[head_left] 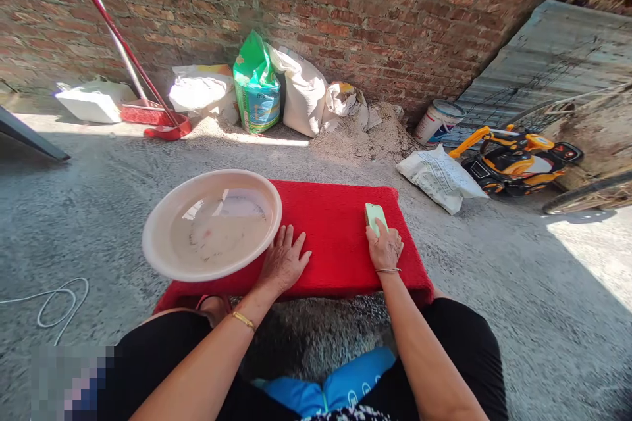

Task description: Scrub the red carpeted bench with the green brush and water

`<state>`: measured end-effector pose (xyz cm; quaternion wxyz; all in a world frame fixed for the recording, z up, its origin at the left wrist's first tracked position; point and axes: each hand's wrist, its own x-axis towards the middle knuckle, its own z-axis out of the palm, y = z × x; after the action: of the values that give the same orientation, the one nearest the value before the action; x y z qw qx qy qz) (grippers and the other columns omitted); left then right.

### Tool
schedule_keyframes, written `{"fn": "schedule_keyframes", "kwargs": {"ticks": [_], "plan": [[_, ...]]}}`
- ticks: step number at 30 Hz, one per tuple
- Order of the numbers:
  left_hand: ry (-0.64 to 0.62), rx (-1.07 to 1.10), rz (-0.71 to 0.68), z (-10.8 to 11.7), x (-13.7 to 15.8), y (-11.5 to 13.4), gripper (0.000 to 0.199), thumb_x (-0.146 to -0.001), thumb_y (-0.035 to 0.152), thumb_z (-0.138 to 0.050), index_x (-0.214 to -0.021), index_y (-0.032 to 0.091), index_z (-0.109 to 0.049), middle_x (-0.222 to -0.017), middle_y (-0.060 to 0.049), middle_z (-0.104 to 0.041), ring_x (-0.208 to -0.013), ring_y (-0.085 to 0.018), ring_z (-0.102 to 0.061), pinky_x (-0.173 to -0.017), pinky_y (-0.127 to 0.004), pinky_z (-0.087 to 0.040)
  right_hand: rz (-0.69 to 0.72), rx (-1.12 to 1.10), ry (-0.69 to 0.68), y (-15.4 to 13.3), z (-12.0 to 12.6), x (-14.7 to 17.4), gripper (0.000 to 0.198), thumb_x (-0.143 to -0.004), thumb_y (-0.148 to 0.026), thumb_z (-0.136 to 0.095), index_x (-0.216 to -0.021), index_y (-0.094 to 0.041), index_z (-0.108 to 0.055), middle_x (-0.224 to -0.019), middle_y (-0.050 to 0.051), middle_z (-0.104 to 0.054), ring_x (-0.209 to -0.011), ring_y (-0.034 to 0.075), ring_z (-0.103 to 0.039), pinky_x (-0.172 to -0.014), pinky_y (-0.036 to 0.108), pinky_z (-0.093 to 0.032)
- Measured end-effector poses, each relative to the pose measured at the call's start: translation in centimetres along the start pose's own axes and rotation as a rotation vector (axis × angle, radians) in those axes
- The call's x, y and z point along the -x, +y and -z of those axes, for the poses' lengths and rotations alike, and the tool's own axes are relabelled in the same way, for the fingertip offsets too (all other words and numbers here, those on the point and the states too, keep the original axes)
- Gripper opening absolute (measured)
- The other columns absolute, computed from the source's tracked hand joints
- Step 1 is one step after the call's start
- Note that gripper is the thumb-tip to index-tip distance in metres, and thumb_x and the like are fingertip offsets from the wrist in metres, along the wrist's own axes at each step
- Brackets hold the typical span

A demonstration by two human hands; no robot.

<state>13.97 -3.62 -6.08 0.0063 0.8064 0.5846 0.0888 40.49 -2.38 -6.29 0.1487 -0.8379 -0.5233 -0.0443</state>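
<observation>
A thick red cloth (333,230) covers a low table or bench in front of my knees. My left hand (284,260) lies flat on it with the fingers spread, close beside the basin's rim. The pale pink plastic basin (160,240) sits on the left part of the cloth, with water and dark specks in it. Near the cloth's right end, my right hand (386,251) is closed around a pale green scrubbing brush (374,212), which rests on the cloth. The brush's underside is mostly hidden.
Along the brick wall stand a red dustpan (143,113), a green bag (257,92) and white sacks (302,92). A bucket (438,122), a flat sack (441,174) and a yellow-black toy vehicle (523,158) are at right. A white cable (74,296) lies at left.
</observation>
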Motion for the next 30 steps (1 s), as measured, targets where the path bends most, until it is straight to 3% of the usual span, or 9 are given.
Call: {"fn": "schedule_keyframes", "kwargs": {"ticks": [3,9,11,14,16,19,23,25,30], "plan": [[0.002,0.007,0.003,-0.1,0.0,0.0,0.051,-0.092,0.045,-0.048,-0.137,0.022,-0.056,-0.149,-0.017,-0.045,-0.139,-0.035,-0.038,-0.112,-0.052,-0.031,0.029,-0.058,0.014,0.5,-0.6,-0.3,0.052,-0.094,-0.051,-0.044,-0.134,-0.022,-0.060,-0.104,0.015,-0.058,-0.095,0.027,-0.054,-0.082,0.038,-0.040],[-0.004,0.017,0.015,-0.2,0.0,0.1,0.051,-0.092,0.045,-0.049,-0.137,0.022,-0.056,-0.150,-0.017,-0.044,-0.140,-0.036,-0.037,-0.112,-0.052,-0.031,0.755,-0.192,-0.030,0.7,-1.0,0.5,0.045,-0.093,-0.051,-0.049,-0.130,-0.030,-0.063,-0.120,0.011,-0.056,-0.109,0.025,-0.050,-0.093,0.037,-0.038],[-0.003,0.013,0.012,-0.2,0.0,0.0,0.051,-0.093,0.045,-0.048,-0.137,0.022,-0.056,-0.149,-0.018,-0.045,-0.140,-0.036,-0.038,-0.112,-0.052,-0.031,0.646,-0.136,0.003,0.6,-1.1,0.5,0.044,-0.093,-0.050,-0.049,-0.128,-0.029,-0.065,-0.115,0.012,-0.057,-0.102,0.025,-0.052,-0.089,0.038,-0.038],[0.003,0.000,0.006,-0.2,0.0,0.0,0.051,-0.093,0.046,-0.048,-0.137,0.023,-0.057,-0.149,-0.018,-0.045,-0.139,-0.035,-0.038,-0.111,-0.052,-0.032,0.189,-0.083,0.097,0.7,-1.5,0.1,0.048,-0.092,-0.051,-0.048,-0.127,-0.023,-0.065,-0.102,0.015,-0.058,-0.091,0.027,-0.053,-0.080,0.038,-0.038],[0.007,-0.007,0.001,-0.1,0.0,0.0,0.051,-0.093,0.046,-0.047,-0.137,0.023,-0.056,-0.149,-0.018,-0.045,-0.140,-0.035,-0.038,-0.111,-0.051,-0.033,0.011,-0.084,0.116,0.9,-1.7,-0.4,0.051,-0.092,-0.052,-0.048,-0.128,-0.020,-0.064,-0.100,0.016,-0.058,-0.091,0.028,-0.053,-0.077,0.039,-0.038],[0.007,-0.007,0.000,0.0,0.0,0.1,0.051,-0.093,0.046,-0.047,-0.137,0.022,-0.057,-0.149,-0.018,-0.046,-0.139,-0.035,-0.039,-0.111,-0.051,-0.033,0.120,-0.145,0.067,1.2,-1.8,-0.6,0.050,-0.092,-0.052,-0.049,-0.127,-0.021,-0.065,-0.102,0.015,-0.058,-0.092,0.027,-0.054,-0.078,0.038,-0.039],[0.004,0.008,0.004,0.1,0.1,0.1,0.051,-0.093,0.045,-0.049,-0.137,0.022,-0.057,-0.149,-0.018,-0.045,-0.140,-0.036,-0.038,-0.111,-0.052,-0.032,0.652,-0.281,-0.057,1.0,-1.5,0.0,0.045,-0.092,-0.051,-0.051,-0.126,-0.025,-0.066,-0.111,0.012,-0.057,-0.099,0.024,-0.053,-0.085,0.035,-0.041],[0.004,0.014,0.005,0.1,0.1,0.1,0.051,-0.092,0.045,-0.049,-0.137,0.021,-0.057,-0.149,-0.018,-0.045,-0.140,-0.036,-0.038,-0.112,-0.052,-0.032,0.747,-0.266,-0.061,0.9,-1.5,0.3,0.043,-0.092,-0.051,-0.051,-0.124,-0.026,-0.066,-0.112,0.011,-0.058,-0.101,0.024,-0.053,-0.087,0.035,-0.041],[0.016,0.022,0.007,0.0,0.0,0.0,0.051,-0.092,0.046,-0.051,-0.137,0.022,-0.057,-0.149,-0.017,-0.046,-0.139,-0.035,-0.039,-0.113,-0.052,-0.031,0.236,-0.110,0.136,0.9,-2.1,-0.1,0.046,-0.091,-0.051,-0.051,-0.123,-0.022,-0.067,-0.098,0.014,-0.059,-0.089,0.026,-0.053,-0.077,0.037,-0.040]]}}
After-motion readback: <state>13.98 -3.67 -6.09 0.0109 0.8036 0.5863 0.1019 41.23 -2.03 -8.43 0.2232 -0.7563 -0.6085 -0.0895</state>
